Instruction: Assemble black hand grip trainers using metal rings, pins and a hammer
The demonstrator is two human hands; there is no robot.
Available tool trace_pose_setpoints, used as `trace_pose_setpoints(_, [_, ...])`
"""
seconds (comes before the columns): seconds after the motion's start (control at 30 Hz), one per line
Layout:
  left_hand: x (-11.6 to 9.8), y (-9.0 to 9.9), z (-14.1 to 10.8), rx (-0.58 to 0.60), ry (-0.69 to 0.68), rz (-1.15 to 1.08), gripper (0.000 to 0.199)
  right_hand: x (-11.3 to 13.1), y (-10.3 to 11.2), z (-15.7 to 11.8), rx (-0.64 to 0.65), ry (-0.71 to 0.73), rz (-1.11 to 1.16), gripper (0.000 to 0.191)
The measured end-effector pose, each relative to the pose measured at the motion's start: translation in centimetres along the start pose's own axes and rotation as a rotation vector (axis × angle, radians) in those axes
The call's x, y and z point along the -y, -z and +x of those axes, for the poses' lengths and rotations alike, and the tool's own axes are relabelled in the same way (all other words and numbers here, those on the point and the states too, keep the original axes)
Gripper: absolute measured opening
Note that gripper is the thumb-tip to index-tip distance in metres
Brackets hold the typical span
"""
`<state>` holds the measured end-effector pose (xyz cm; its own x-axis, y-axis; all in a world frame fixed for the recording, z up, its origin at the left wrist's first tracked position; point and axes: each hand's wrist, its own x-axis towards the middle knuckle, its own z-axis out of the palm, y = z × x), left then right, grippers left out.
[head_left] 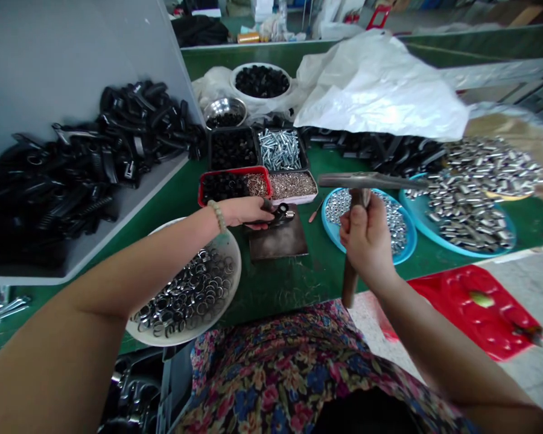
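Observation:
My left hand point(242, 212) pinches a small black metal part point(278, 213) against a dark steel block point(278, 239) on the green bench. My right hand point(366, 241) is shut around the wooden handle of a hammer point(349, 283), and the hammer's steel head point(366, 181) is raised above the block, apart from the part. A white plate point(224, 247) of black-and-silver metal rings lies under my left forearm. Beside my right hand is a blue tray point(335, 232) of small silver pieces, partly hidden by my hand and the hammer.
A large pile of black metal parts lies on a grey board point(117, 235) at the left. Small trays and bowls of parts stand behind the block, with a white plastic sheet point(380, 90) beyond them. A second blue tray point(479, 246) holds silver fittings. A red mat point(470, 310) lies at the lower right.

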<state>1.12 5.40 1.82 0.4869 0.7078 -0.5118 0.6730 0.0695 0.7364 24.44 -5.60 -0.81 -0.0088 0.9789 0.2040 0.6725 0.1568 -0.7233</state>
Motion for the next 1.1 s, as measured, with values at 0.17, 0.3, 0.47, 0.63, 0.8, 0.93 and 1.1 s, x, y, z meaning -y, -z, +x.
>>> trace_pose_setpoints(0.17, [1.3,-2.2,-0.9,-0.045,-0.042,-0.02,0.022,-0.5,-0.8,0.4,0.125,-0.089,-0.031,0.036])
trace_pose_setpoints(0.3, [3.4,-6.3,-2.3,-0.284,-0.251,0.319,0.037,-0.3,0.7,-0.1,0.08,-0.084,-0.081,0.034])
trace_pose_setpoints(0.47, [5.1,-9.3,-3.1,-0.518,-0.312,0.628,0.062,0.5,1.0,-0.5,0.244,-0.017,-0.203,0.038])
trace_pose_setpoints(0.63, [6.5,-8.7,-2.0,-0.512,-0.341,0.5,0.098,2.2,0.5,-0.8,0.344,0.046,-0.277,0.039])
trace_pose_setpoints(0.8, [7.0,-8.6,-1.7,-0.51,-0.363,0.45,0.095,3.2,-0.7,-0.9,0.413,0.084,-0.334,0.04])
trace_pose_setpoints(0.93, [6.7,-9.4,-2.6,-0.544,-0.4,0.558,0.076,1.2,-0.2,-0.6,0.412,0.085,-0.385,0.04])
trace_pose_setpoints(1.1, [6.2,-10.3,-3.5,-0.424,-0.485,0.707,0.043,-6.0,3.8,-0.4,0.093,-0.126,-0.733,0.047])
